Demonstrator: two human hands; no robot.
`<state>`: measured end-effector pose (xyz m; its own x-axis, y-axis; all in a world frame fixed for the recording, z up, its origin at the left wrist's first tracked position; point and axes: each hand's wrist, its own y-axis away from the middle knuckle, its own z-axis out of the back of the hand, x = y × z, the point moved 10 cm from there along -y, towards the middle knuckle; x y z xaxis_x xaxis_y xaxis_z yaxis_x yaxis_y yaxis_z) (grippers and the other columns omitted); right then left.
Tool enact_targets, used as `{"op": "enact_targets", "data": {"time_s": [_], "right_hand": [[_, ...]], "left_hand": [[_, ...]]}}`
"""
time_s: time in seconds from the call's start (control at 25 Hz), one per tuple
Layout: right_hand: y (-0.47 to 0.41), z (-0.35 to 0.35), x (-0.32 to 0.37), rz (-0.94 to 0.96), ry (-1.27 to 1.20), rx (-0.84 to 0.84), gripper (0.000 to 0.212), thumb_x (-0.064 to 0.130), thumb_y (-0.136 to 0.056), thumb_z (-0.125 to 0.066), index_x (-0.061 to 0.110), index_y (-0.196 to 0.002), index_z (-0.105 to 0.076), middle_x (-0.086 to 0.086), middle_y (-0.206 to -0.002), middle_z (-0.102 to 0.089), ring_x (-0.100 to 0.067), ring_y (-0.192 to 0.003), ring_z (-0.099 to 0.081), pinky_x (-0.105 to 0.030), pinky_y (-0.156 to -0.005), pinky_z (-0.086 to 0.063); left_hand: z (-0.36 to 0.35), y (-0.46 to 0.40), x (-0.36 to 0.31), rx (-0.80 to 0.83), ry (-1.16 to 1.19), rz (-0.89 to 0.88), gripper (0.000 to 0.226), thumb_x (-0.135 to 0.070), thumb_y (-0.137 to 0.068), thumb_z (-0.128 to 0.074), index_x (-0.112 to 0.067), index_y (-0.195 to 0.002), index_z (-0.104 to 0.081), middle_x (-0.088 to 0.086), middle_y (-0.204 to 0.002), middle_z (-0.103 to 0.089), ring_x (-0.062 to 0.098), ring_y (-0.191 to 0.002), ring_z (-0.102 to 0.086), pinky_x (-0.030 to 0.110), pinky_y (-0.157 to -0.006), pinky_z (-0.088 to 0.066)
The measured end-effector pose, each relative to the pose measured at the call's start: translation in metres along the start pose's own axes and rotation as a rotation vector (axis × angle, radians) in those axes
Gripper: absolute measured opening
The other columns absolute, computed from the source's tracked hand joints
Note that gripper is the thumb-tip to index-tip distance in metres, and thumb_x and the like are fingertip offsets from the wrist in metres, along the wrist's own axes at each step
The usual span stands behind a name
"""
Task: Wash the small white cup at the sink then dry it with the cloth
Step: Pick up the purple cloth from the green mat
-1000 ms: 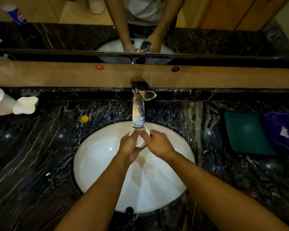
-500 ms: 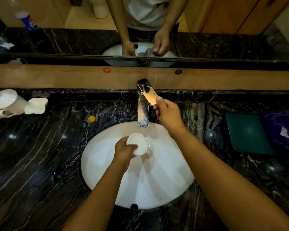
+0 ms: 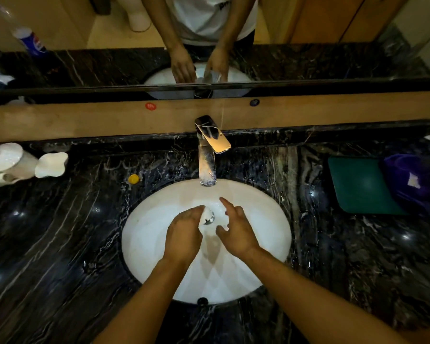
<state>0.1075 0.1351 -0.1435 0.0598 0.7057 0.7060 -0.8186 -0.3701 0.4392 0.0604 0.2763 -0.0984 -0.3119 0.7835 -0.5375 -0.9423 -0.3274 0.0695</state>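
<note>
Hands over basin, cup nearly hidden

Holding both hands low inside the oval white ceramic sink (image 3: 144, 244), below the upright chrome tap (image 3: 207, 170). Keeping the left hand (image 3: 184, 234) palm down, with the fingers curling forward and downward toward the middle of the bowl. Showing only a sliver of the small white cup (image 3: 205, 211) at those fingertips, just above a glint of chrome metal in the bottom of the basin; hiding the rest beneath the hand, so not telling whether the fingers are actually gripping the cup or merely touching it. Spreading the right hand (image 3: 236, 232) just beside the left, fingers released and fanned apart, the forefinger pointing up toward the tap spout, gripping nothing.

Framing the sink in black white-veined marble countertop (image 3: 60, 244). Resting well apart on the right of that counter: a dark green flat rectangle (image 3: 358, 184), with a crumpled purple bundle (image 3: 407, 180) overlapping its far edge. Sitting at the far left: a white lidded ceramic pot (image 3: 8, 162) and a white wavy-edged dish (image 3: 51, 165). Lying between these and the tap: a small yellow round object (image 3: 133, 178).
</note>
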Motion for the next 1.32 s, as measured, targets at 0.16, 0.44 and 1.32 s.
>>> {"op": "enact_targets", "data": {"time_s": [0.16,0.44,1.32], "right_hand": [[0.0,0.019,0.015,0.127,-0.01,-0.047,0.058,0.014,-0.094,-0.063,0.032,-0.146,-0.045,-0.001,-0.127,-0.055,-0.018,-0.108,-0.057,-0.032,-0.099,-0.05],[0.005,0.098,-0.039,-0.088,-0.378,-0.152,0.022,0.011,-0.09,-0.061,0.019,-0.106,-0.073,0.003,-0.101,-0.072,-0.02,-0.093,-0.069,-0.036,-0.081,-0.057],[-0.008,0.439,-0.289,-0.39,0.369,-0.488,0.079,0.035,-0.083,-0.076,0.033,-0.151,-0.035,-0.015,-0.15,-0.035,-0.042,-0.128,-0.042,-0.052,-0.106,-0.04]], "left_hand": [[0.009,0.007,-0.018,-0.054,0.106,-0.046,0.057,0.014,-0.082,-0.058,-0.017,-0.129,-0.067,0.004,-0.125,-0.073,0.025,-0.109,-0.068,0.025,-0.094,-0.047],[-0.063,0.002,-0.042,0.011,0.908,0.785,0.012,-0.021,-0.097,-0.067,-0.017,-0.108,-0.066,0.013,-0.114,-0.07,0.034,-0.101,-0.064,0.046,-0.087,-0.058],[-0.224,-0.037,-0.321,0.449,1.509,0.848,0.043,0.002,-0.093,-0.048,0.0,-0.136,-0.05,0.03,-0.132,-0.061,0.049,-0.118,-0.062,0.051,-0.076,-0.064]]}}
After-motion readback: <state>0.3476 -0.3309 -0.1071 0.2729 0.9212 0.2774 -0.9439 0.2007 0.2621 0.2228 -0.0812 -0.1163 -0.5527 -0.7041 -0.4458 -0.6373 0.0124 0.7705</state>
